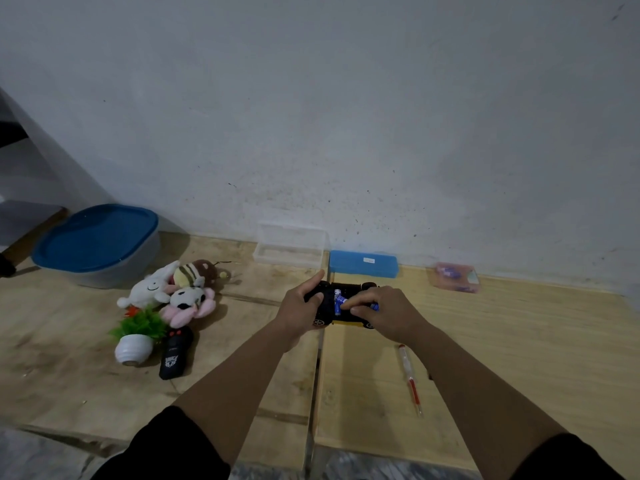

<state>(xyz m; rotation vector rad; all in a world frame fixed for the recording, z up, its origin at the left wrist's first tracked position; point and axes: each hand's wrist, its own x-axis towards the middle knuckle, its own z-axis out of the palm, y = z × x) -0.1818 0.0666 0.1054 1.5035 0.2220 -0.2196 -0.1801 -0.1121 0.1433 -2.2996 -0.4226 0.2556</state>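
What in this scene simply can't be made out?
- Head view, how the battery sits in the car: the right hand covers it.
- Head view, the car's left end: the left hand grips over it.
- Head view, the pink box contents: blurred, small.
- Head view, the blue case label: too small to read.

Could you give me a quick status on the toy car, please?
Left hand grips toy car. Right hand pinches blue battery over it. Screwdriver lies aside.

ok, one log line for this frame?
left hand: grips toy car | right hand: holds blue battery at car underside | screwdriver: lying on wooden board, untouched
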